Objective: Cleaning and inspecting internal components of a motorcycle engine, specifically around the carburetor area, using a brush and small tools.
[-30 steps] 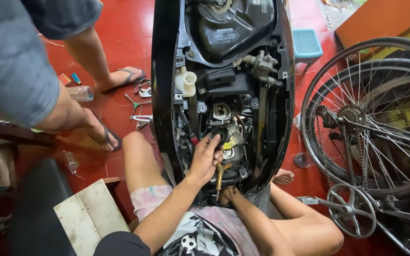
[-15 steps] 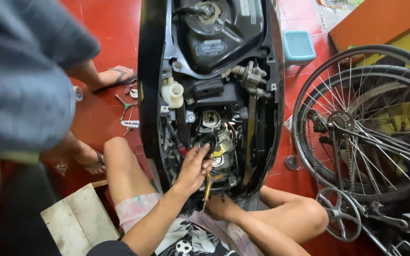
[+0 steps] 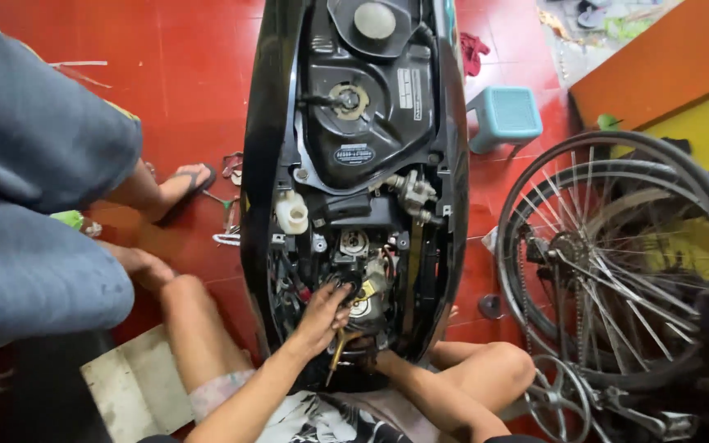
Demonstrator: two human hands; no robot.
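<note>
Moved a bit deeper since before, left hand point(image 3: 322, 316) with fingers spread on engine parts point(image 3: 354, 283) in open scooter point(image 3: 354, 164), right hand point(image 3: 363, 354) hidden, grip unclear.

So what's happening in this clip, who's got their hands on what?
A person sitting on the red floor works inside an opened scooter. Their left hand presses into the exposed engine parts, while the right hand sits low in the body beside a brass-coloured tool; its grip is hidden. Another person in grey stands alongside. A bicycle wheel stands nearby.
</note>
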